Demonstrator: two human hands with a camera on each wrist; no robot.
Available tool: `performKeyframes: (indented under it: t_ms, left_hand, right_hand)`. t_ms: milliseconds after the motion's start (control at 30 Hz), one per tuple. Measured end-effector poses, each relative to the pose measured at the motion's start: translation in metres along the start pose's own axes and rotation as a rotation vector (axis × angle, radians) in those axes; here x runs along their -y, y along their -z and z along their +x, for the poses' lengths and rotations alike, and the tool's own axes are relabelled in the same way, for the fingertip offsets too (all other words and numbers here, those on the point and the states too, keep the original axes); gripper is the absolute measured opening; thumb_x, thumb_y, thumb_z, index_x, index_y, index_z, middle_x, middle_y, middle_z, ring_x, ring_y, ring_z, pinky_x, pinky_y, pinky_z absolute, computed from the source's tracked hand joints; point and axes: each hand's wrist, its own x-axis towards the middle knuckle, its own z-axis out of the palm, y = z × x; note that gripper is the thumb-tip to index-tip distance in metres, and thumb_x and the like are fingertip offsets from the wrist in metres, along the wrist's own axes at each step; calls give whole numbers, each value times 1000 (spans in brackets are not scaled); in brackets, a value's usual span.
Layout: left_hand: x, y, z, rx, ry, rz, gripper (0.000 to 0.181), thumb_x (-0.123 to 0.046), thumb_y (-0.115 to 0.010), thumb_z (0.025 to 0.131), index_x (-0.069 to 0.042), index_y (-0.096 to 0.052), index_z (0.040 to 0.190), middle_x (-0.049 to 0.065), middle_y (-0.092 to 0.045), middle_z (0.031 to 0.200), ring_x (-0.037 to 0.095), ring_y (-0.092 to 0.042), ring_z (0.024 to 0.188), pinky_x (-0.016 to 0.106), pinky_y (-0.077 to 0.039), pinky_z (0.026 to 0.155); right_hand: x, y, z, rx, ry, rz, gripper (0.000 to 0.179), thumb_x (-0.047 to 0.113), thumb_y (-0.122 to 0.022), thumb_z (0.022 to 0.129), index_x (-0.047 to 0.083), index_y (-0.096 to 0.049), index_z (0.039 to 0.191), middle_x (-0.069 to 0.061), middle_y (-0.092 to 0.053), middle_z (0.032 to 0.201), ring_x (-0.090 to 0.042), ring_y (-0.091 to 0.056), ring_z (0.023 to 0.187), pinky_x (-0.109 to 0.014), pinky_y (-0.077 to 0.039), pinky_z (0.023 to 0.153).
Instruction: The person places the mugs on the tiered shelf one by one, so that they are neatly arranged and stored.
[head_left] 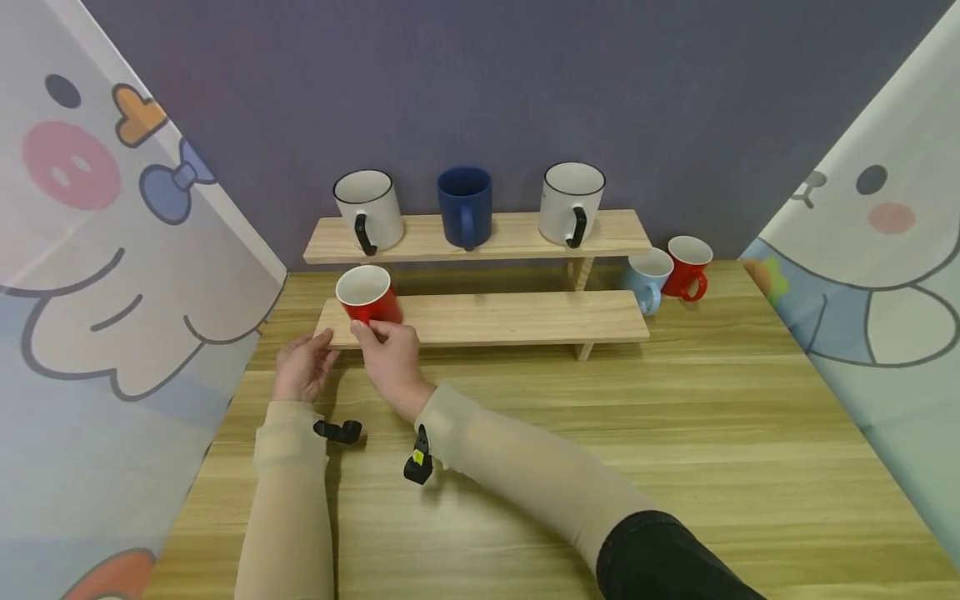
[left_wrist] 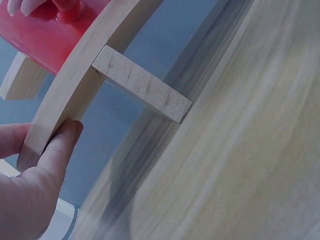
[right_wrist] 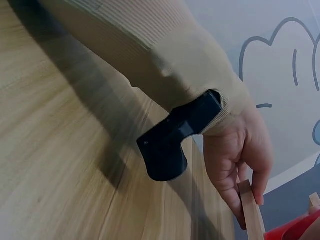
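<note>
fingers (left_wrist: pixel 61 143) are pinching: left hand (head_left: pixel 302 367) on lower shelf (head_left: pixel 517 318), right hand (head_left: pixel 394 360) on red mug (head_left: pixel 384 305); yellow patch (head_left: pixel 417 457) is marking wrist camera (head_left: pixel 417 471).

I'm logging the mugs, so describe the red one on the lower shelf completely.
The red mug is glossy and ceramic-looking, red outside and white inside, with a red handle pointing toward the near side. It stands upright near the left end of the lower wooden shelf, its base appearing to rest on it. The right hand pinches its handle.
</note>
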Motion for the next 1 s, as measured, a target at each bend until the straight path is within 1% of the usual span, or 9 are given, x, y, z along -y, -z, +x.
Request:
performKeyframes:
  t_ms: [100, 267, 367, 433, 533, 667, 833, 933, 1000]
  left_hand:
    - [0, -1, 0, 3, 0, 2, 24, 0, -66, 99, 4, -53, 119, 11, -72, 89, 15, -72, 77, 21, -58, 82]
    - [1, -2, 1, 16, -2, -5, 31, -1, -64, 100, 5, -48, 126, 12, -72, 92, 15, -72, 80, 22, -58, 84]
    - [1, -2, 1, 22, -5, -11, 33, 0, -63, 101, 5, -46, 128, 12, -71, 95, 16, -72, 82, 22, -57, 85]
    - [2, -1, 1, 15, -7, -6, 31, -1, -64, 101, 5, -48, 127, 12, -72, 95, 16, -72, 81, 22, -58, 84]
    - [2, 1, 1, 9, -9, 5, 28, -2, -65, 100, 5, -52, 124, 12, -72, 94, 16, -72, 81, 22, -58, 84]
    - [1, 1, 0, 20, -13, -4, 28, -2, -64, 101, 5, -51, 125, 13, -73, 96, 17, -73, 85, 23, -56, 87]
    - [1, 0, -1, 42, -12, -22, 30, 0, -62, 101, 6, -48, 127, 13, -73, 97, 18, -72, 89, 24, -54, 90]
    - [1, 0, 0, 44, -10, -15, 30, -1, -62, 102, 5, -47, 128, 13, -72, 96, 17, -72, 88, 24, -54, 90]
    - [1, 0, 0, 46, -9, -11, 31, -1, -61, 102, 5, -47, 128, 12, -72, 95, 17, -72, 87, 23, -54, 90]
  right_hand:
    - [0, -1, 0, -17, 1, 3, 18, 13, -75, 97, -4, -79, 100, -7, -75, 83, -1, -58, 71, -14, -51, 60]
    - [0, 1, 1, -8, 4, -5, 19, 16, -76, 96, -2, -80, 98, 0, -73, 81, -3, -59, 73, -16, -52, 62]
    - [0, 2, 2, 10, -23, -5, 21, 19, -78, 94, -1, -80, 98, 6, -72, 81, -3, -62, 76, -17, -55, 66]
    - [-1, 3, 3, 32, -52, 2, 22, 22, -79, 94, 1, -80, 99, 8, -72, 82, -4, -63, 77, -18, -57, 68]
    - [-1, 5, 4, 59, -89, 6, 23, 25, -80, 93, 3, -81, 100, 8, -71, 81, -7, -62, 72, -20, -57, 63]
    - [0, 9, 6, 90, -113, -2, 23, 26, -81, 92, 5, -80, 101, 8, -71, 80, -8, -62, 70, -20, -56, 61]
    - [1, 21, 8, 122, -141, 38, 21, 24, -83, 90, 6, -80, 100, 7, -73, 85, -9, -67, 77, -22, -58, 68]
    - [3, 33, 10, 141, -137, 50, 18, 21, -82, 91, 6, -79, 100, 7, -73, 89, -11, -69, 81, -24, -60, 70]
    - [4, 42, 11, 157, -115, 41, 18, 21, -81, 92, 6, -79, 101, 7, -73, 91, -12, -69, 85, -24, -60, 74]
